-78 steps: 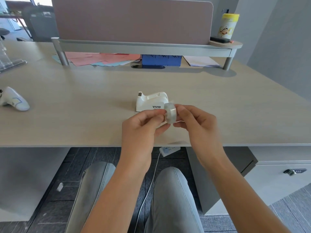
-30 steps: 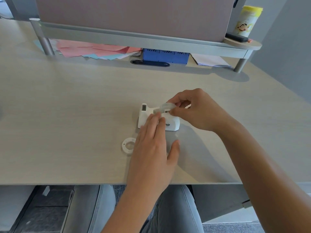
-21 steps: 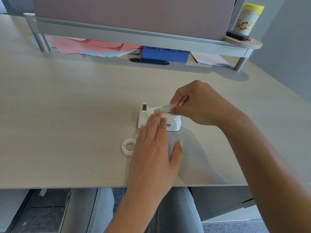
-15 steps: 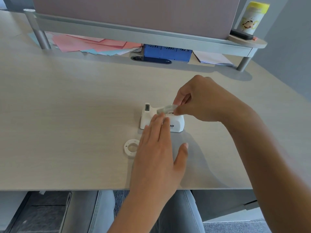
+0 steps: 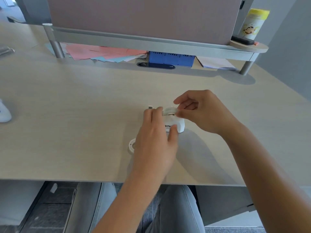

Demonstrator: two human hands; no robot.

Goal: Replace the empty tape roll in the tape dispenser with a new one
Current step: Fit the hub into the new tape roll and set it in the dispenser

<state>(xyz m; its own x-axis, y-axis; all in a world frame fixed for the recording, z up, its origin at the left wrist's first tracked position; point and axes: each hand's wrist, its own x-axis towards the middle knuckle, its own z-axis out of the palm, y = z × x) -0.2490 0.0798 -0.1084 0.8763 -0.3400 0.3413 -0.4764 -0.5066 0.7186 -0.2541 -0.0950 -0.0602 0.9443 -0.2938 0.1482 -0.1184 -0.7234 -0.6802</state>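
Both forearms are bare from the lower edge of the view up to the wrists, with no sleeve showing on either. The left hand and the right hand wear no glove, ring, watch or band that can be made out. The fingernails look short and plain. Both legs wear light grey trousers with a fine woven texture.

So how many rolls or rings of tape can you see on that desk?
2. A clear tape roll is pinched in the right hand over the white plastic dispenser; an empty white ring core lies flat beside the left hand, partly hidden.
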